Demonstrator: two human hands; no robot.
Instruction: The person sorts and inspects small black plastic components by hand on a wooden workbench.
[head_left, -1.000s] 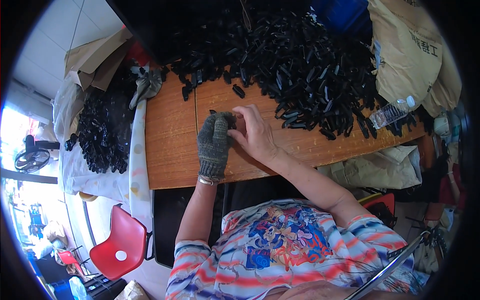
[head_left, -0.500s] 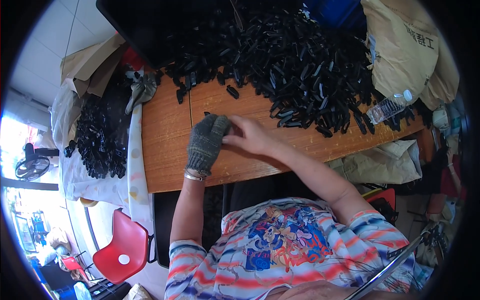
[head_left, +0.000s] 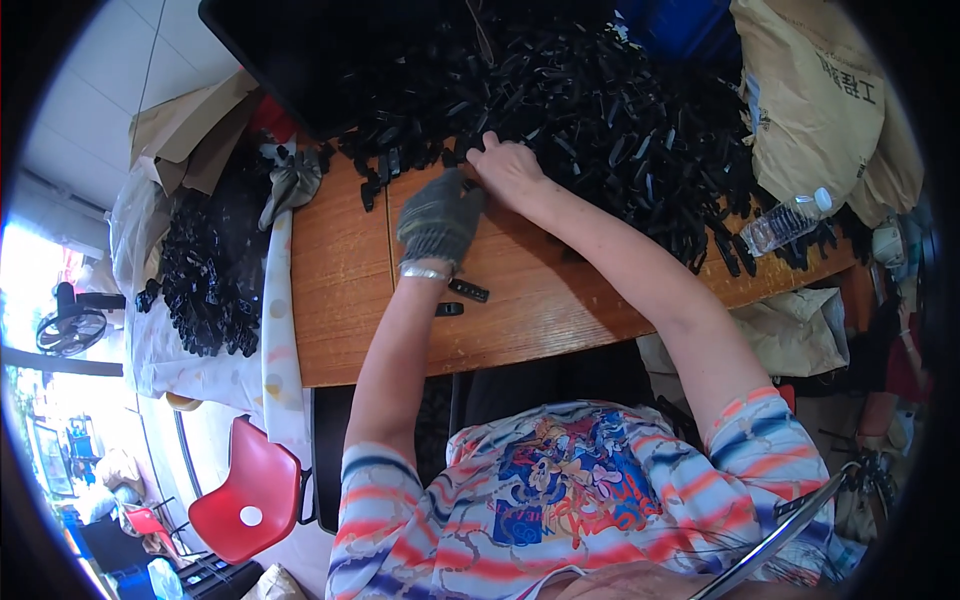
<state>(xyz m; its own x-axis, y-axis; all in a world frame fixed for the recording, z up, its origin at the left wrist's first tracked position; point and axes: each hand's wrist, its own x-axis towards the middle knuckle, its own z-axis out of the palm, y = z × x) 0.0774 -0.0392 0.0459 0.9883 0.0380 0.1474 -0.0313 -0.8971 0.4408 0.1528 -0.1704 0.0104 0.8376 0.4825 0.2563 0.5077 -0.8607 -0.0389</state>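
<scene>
The gloved left grip [head_left: 440, 215] and bare right grip [head_left: 508, 174] sit close by the black pile [head_left: 620, 130] — what either clamps, I cannot tell. Pinching pieces singly seems best, clear of two loose pieces [head_left: 468, 291] on the tabletop [head_left: 340, 310].

A table [head_left: 340, 320] crossed mid-frame, with a heap of small parts [head_left: 600, 130] on it at the upper centre. The left hand [head_left: 440, 215] and right hand [head_left: 510, 172] were side by side at the heap's lower-left edge. Two loose parts [head_left: 468, 290] lay below them. A bottle [head_left: 788, 222] lay right of the heap, below a paper bag [head_left: 810, 115]; a second heap [head_left: 210, 270] lay mid-left, above a chair [head_left: 245, 490].
</scene>
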